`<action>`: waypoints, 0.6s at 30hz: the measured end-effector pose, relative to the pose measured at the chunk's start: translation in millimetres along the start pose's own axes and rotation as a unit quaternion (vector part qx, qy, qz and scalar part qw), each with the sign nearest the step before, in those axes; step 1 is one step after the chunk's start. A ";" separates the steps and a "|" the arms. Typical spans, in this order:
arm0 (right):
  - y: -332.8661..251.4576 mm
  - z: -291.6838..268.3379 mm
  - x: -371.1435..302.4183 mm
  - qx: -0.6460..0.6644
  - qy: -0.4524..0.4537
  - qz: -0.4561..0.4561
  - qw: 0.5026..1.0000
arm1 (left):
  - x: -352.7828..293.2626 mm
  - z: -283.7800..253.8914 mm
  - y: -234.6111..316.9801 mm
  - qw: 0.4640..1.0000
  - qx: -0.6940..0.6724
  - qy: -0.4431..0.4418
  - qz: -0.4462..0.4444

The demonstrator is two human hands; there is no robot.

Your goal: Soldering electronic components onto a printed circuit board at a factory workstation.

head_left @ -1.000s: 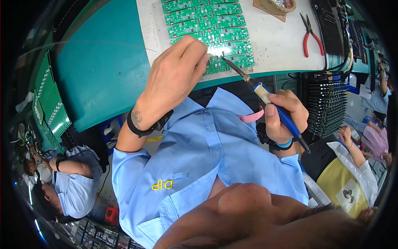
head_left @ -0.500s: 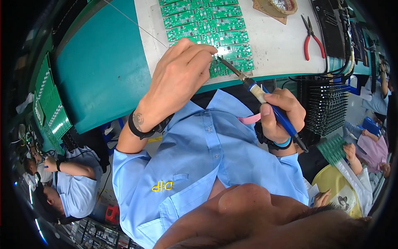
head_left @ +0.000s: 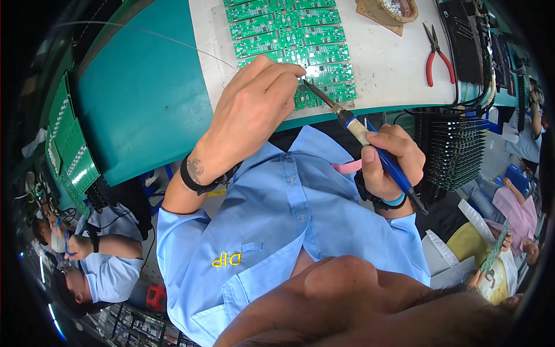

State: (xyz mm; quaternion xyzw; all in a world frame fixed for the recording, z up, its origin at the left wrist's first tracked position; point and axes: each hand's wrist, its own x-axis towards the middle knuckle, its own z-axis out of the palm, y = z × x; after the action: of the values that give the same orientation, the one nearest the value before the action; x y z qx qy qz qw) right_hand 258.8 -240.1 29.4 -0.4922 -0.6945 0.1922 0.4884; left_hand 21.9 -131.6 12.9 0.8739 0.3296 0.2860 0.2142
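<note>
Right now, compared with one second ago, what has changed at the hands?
The left hand shifted slightly right and the right hand, with the iron, slightly left, narrowing the gap between them. The wire lies higher in view. No grip visibly changed; boards and pliers stayed put.

A head-worn fisheye camera looks steeply down, close above the left hand (head_left: 251, 110) and right hand (head_left: 399, 161), with the blue shirt (head_left: 269, 202) near, the workbench (head_left: 144, 104) far, co-workers (head_left: 115, 263) off left and right
</note>
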 end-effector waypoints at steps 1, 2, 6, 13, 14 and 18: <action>-0.5 0.0 0.1 -0.001 -0.001 0.000 1.000 | -0.3 0.2 -0.2 1.000 -0.001 -0.002 0.001; -1.0 -0.1 0.2 -0.001 -0.002 0.001 1.000 | -0.6 0.3 -0.4 1.000 -0.002 -0.004 0.003; -0.8 0.2 -0.1 -0.002 -0.002 -0.002 1.000 | -0.2 0.5 -0.7 1.000 -0.004 -0.003 0.008; -0.2 1.0 0.0 -0.004 0.006 -0.010 1.000 | 0.2 1.7 0.1 1.000 0.002 0.000 0.012; 0.3 1.7 0.4 0.000 0.016 -0.012 1.000 | 0.3 1.7 0.3 1.000 0.002 -0.001 0.012; 0.5 1.6 -0.9 0.003 0.026 -0.010 1.000 | 0.3 2.0 0.7 1.000 0.003 0.000 0.012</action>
State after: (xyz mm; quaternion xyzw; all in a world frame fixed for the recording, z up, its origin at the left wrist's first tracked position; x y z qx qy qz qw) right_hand 257.7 -240.3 27.9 -0.4885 -0.6856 0.1764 0.5101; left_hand 23.7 -132.2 11.9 0.8784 0.3200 0.2875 0.2084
